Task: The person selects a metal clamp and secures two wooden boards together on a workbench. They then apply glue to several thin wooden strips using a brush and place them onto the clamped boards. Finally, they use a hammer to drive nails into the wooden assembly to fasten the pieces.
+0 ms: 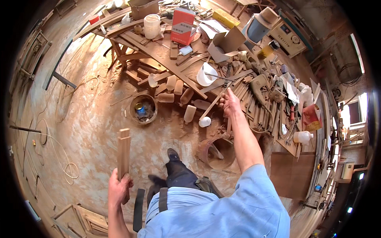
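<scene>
My left hand (120,184) is wrapped round the lower end of a wooden workpiece (124,150), held upright above the floor at the left. Its top is stepped, with a narrower end like a tenon. My right arm stretches forward to the cluttered workbench (170,65). There my right hand (230,104) has its fingers curled beside a thin wooden strip (212,106) that slants past the bench edge; whether the fingers grip it is hard to make out. Close to the fingertips, a dark stick (220,77) leans out of a white plastic pot (206,74).
Plastic bottles (189,114) lie under the bench edge. A bucket (143,109) with a blue can and a larger tub (216,152) stand on the floor. Wood strips, a power drill (258,83) and a red box (183,26) crowd the bench. A cable (70,168) loops across the left floor.
</scene>
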Tool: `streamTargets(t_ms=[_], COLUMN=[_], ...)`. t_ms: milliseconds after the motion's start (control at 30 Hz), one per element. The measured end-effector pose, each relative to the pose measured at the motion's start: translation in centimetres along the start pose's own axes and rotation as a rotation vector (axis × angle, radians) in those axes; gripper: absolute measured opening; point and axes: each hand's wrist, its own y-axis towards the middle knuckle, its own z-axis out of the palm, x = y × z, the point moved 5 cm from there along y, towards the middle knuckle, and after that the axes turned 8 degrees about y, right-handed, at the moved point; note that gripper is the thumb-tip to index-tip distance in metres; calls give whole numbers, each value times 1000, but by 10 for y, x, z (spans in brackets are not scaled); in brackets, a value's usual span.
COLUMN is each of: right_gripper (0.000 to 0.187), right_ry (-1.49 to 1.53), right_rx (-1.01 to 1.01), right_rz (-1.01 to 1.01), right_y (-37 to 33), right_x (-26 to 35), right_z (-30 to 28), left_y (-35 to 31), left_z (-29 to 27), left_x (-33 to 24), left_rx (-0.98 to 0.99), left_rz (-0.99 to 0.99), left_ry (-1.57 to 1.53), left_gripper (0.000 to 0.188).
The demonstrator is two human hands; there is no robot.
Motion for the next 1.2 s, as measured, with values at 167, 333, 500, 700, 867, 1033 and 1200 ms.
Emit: streamTargets(t_ms=[167,333,500,700,867,1033,1200], right_gripper=[36,40,28,21,16,19,21], right_ry=[313,257,212,-288,-581,-783,-377], right_rx=[-15,-161,-253,-60,201,216,13], right_rz=[89,54,40,-265,-421,-582,-259], right_y=[66,85,103,94,71,62,70], right_x=[-3,5,9,43,58,70,76], right_z=[15,22,27,44,72,74,60], left_y=[50,86,116,132,146,151,154], left_z=[9,2,14,49,89,121,132], left_x=[-49,-72,-82,-101,-117,-142,-157], left_rx=[97,173,183,254,301,315,353], left_rz=[4,35,25,-8,-74,-82,-123], left_ry=[96,175,216,273,248,274,257], left_gripper=[21,22,21,22,26,26,26])
